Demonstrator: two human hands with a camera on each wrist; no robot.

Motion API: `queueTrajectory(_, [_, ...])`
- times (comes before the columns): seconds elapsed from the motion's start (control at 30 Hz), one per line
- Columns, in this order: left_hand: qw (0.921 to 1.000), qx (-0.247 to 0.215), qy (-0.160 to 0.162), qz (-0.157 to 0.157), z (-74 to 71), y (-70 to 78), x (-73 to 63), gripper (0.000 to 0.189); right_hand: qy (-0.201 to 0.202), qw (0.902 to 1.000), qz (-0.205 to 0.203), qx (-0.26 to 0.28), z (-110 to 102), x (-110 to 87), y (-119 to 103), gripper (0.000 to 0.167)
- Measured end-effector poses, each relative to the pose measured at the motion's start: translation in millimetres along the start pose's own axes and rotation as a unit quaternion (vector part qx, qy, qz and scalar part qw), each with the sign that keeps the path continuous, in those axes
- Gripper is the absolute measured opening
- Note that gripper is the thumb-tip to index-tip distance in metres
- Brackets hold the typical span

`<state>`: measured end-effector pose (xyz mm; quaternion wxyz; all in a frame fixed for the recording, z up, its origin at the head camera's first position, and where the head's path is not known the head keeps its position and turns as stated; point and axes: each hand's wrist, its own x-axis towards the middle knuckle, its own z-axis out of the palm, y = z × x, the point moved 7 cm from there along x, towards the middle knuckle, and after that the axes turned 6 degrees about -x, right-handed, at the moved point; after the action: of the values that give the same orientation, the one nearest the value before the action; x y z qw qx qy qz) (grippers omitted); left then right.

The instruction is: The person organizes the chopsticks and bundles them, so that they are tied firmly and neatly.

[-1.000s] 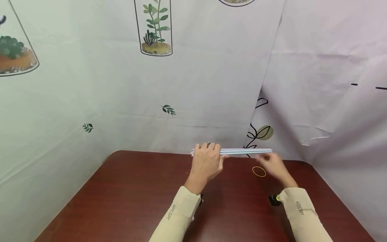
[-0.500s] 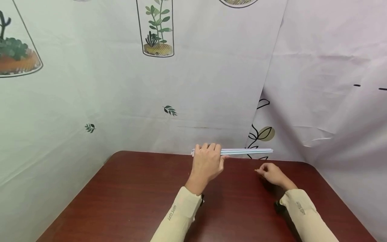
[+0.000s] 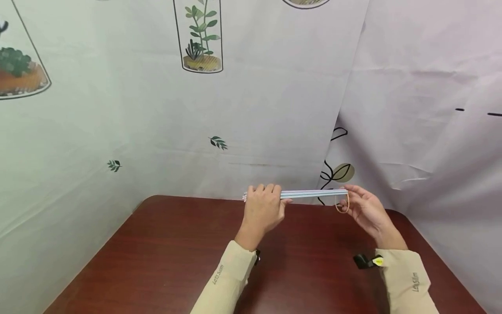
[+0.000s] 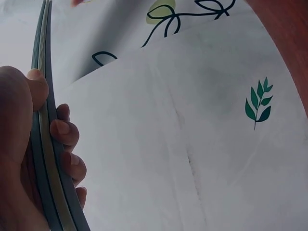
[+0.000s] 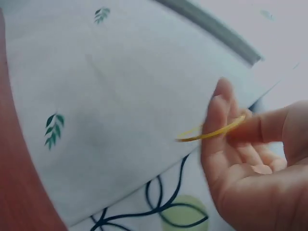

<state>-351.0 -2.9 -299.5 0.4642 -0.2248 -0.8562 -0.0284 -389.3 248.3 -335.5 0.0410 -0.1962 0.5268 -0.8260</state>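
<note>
My left hand [image 3: 262, 213] grips a bundle of long thin sticks [image 3: 310, 193], pale blue and lilac, near its left end. The bundle lies level above the table's far edge. In the left wrist view, thumb and fingers wrap around the sticks [image 4: 53, 163]. My right hand [image 3: 370, 213] is beside the bundle's right end, palm turned up. It holds a yellow rubber band [image 5: 190, 140] between thumb and fingers, and the band hangs as a loop by the stick tips in the head view. Whether the band encircles the sticks I cannot tell.
A dark red-brown table [image 3: 188, 253] with rounded far corners lies below both hands. Behind it hangs a white cloth [image 3: 274, 109] printed with plants and jars. A small black device [image 3: 362, 261] is fixed at the right wrist.
My right hand picked the rubber band up from the table and raised it to the right end of the sticks, turning palm up. My left hand shifted slightly left.
</note>
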Motion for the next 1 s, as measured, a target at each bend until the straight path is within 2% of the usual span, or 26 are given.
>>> queueTrajectory(0.13, [1.0,-0.005,-0.002,0.0,-1.6,-1.2,0.4,0.039,0.006,0.999,-0.045,0.004,4.1,-3.3,-12.7,0.018])
queueTrajectory(0.2, [1.0,-0.008,-0.005,0.001,-1.5,-0.8,-0.3,0.039,0.007,0.9986,-0.052,0.005,4.9,-4.6,-15.1,0.021])
queueTrajectory(0.33, [0.9999,-0.012,-0.01,0.005,-0.8,1.5,-1.9,0.038,-0.024,0.9964,-0.075,-0.03,13.8,-5.2,-17.4,0.03])
queueTrajectory(0.47, [0.9998,-0.016,-0.012,0.01,-0.8,4.4,-1.8,0.037,-0.059,0.9915,-0.102,-0.056,28.3,-4.9,-18.9,0.029])
queueTrajectory(0.63, [0.9996,-0.019,-0.006,0.022,-2.8,10.1,0.9,0.038,-0.035,0.9868,-0.109,-0.115,37.3,-4.8,-20.0,0.024])
queueTrajectory(0.77, [0.9993,-0.017,-0.01,0.03,-2.7,16.0,2.3,0.033,0.002,0.9779,-0.107,-0.18,37.3,-6.3,-20.6,0.024])
queueTrajectory(0.87, [0.9992,-0.014,-0.02,0.03,-1.5,18.4,2.2,0.026,0.028,0.9659,-0.105,-0.235,36.7,-7.7,-21.6,0.023])
queueTrajectory(0.93, [0.9991,-0.013,-0.026,0.031,-0.3,19.1,1.9,0.024,0.039,0.9552,-0.1,-0.276,36.8,-8.6,-22.2,0.023])
queueTrajectory(1.0, [0.9989,-0.012,-0.032,0.031,0.8,19.5,1.5,0.023,0.046,0.9391,-0.103,-0.325,37.8,-10.0,-23.7,0.022])
